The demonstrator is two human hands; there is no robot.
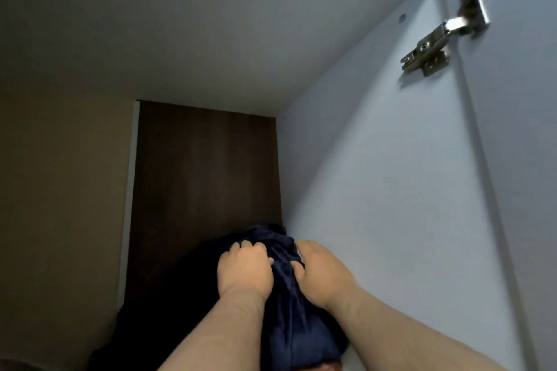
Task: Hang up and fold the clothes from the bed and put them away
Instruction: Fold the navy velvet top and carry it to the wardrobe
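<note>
View is taken upward into a cupboard compartment.

- A bunched navy garment [289, 325] is seen at 6 o'clock, low in the frame, in the compartment's right-hand corner.
- The left hand [244, 269] is set on the bundle's top at its 10 o'clock side, with the fingers [245, 247] curled down into the cloth, which is gripped.
- The right hand [323, 275] is placed at the 2 o'clock side. Its fingers are hooked over the top fold and its thumb [297, 269] is pressed into the fabric, so the cloth is clamped there too.
- Between the two hands a ridge of fabric is gathered.
- A darker mass [150, 310] is noted at 8 o'clock; whether it is part of the same garment cannot be told.

Surroundings:
- A white side panel [376, 190] runs from 3 to 5 o'clock, just beside the right hand and the bundle. Contact cannot be confirmed.
- A brown back panel [205, 175] stands beyond the garment at centre.
- The compartment is closed overhead by a pale top panel [211, 24] at 12 o'clock.
- A tan surface [60, 190] is seen at 9 o'clock.
- A metal hinge [443, 31] is fixed at 2 o'clock, joining the side panel to the door [530, 129].
</note>
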